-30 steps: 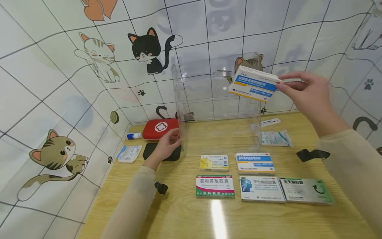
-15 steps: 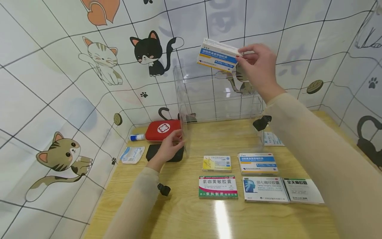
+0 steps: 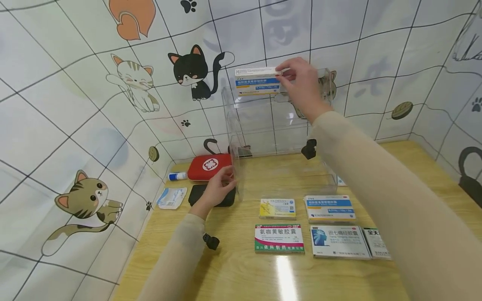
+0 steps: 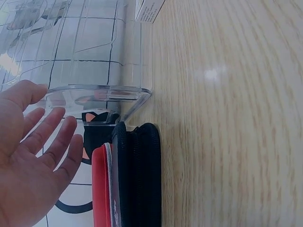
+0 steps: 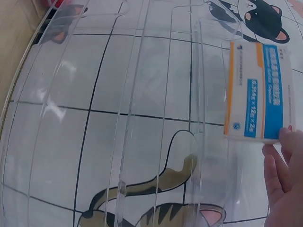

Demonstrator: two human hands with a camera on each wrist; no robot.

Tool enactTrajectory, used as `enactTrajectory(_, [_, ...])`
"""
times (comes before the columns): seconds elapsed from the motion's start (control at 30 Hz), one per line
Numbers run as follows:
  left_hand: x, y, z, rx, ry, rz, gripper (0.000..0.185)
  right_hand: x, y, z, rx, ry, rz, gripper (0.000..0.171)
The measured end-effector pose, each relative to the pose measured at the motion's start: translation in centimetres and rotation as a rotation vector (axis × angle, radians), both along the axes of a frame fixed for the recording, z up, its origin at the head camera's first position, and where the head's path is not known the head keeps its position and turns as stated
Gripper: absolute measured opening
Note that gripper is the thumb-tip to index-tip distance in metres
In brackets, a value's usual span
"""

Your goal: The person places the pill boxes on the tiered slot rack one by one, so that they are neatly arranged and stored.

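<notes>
Carton (image 3: 257, 80): light, stiff cardboard, pinched endwise by right hand (image 3: 301, 85) over clear organizer (image 3: 278, 138); left hand (image 3: 218, 188) relaxed, seemingly steadying it.

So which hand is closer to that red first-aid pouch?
The left hand: it sits just in front of the red first-aid pouch, at the clear case's corner. The right hand is raised, holding a blue-and-white medicine box.

wooden table (image 3: 244, 276), clear organizer (image 3: 278, 138), 5 medicine boxes (image 3: 279, 238)
</notes>
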State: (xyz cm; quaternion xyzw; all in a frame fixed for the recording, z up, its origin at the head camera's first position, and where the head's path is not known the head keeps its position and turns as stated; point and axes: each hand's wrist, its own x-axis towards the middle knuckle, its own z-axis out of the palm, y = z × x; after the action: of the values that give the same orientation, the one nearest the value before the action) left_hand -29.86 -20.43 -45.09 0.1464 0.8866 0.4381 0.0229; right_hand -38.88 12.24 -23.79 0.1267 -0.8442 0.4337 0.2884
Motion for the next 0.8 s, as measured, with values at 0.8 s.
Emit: enactTrajectory(0.8, [0.0,0.2,-0.2,-0.008,-0.004,0.019,0.054,2.1,0.0,-3.8,-0.130,-0.003,0.052,0.040])
